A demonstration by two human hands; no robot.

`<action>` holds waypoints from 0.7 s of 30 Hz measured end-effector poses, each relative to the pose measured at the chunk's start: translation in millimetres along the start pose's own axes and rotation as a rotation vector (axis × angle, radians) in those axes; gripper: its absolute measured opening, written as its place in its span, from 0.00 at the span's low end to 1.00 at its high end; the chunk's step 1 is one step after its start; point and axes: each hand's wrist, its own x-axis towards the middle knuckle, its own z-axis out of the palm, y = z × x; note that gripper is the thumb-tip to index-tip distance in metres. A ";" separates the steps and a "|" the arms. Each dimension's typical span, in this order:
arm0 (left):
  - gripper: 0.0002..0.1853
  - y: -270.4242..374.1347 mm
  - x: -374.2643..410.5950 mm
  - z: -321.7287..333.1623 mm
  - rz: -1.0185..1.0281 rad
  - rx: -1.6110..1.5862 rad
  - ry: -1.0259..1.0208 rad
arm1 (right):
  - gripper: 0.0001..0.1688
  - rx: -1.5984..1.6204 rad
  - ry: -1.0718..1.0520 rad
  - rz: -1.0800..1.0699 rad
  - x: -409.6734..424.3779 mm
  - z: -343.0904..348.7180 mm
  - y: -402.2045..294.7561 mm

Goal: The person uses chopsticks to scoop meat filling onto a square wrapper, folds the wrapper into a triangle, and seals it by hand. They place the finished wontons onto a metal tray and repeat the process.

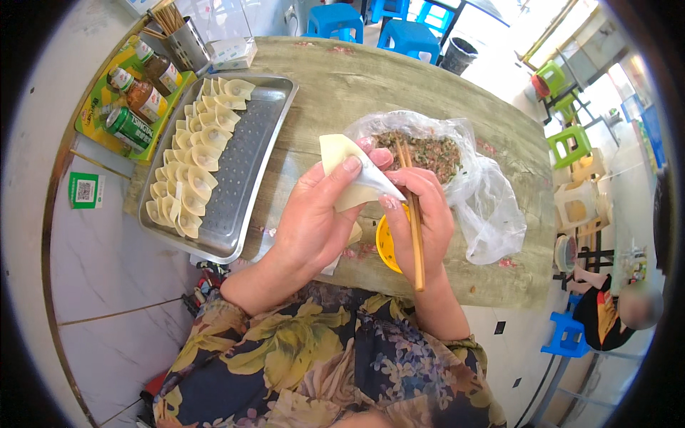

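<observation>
My left hand (316, 214) holds a pale dough wrapper (340, 155) with its thumb on top, and the wrapper is partly folded to a point. That point lies between the thumb and fingers of my right hand (423, 214), which also holds a pair of wooden chopsticks (417, 246). The chopsticks' upper ends overlap minced filling with green bits (436, 155) in a bowl lined with a clear plastic bag (489, 214). A yellow bowl (384, 243) is partly hidden behind my right hand. On the left, folded dumplings (206, 136) stand in rows in a perforated metal tray (241, 166).
Left of the tray, a green and yellow box (88, 115) holds bottles (144, 99) and a green can (128, 128). A metal chopstick holder (187, 45) and a tissue pack (234, 53) stand behind. A person (604, 315) sits at the far right, near a blue stool (566, 336).
</observation>
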 end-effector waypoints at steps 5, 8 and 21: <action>0.17 -4.7 -3.2 -1.8 -0.018 -0.006 -0.042 | 0.09 0.159 0.086 0.248 -9.8 3.5 -3.9; 0.18 -5.7 -4.5 -4.3 -0.045 -0.021 -0.034 | 0.07 0.184 0.100 0.272 -11.8 4.1 -2.9; 0.12 -1.0 -14.1 -10.1 0.130 0.476 0.027 | 0.13 -0.171 -0.025 -0.210 7.4 -7.4 -6.4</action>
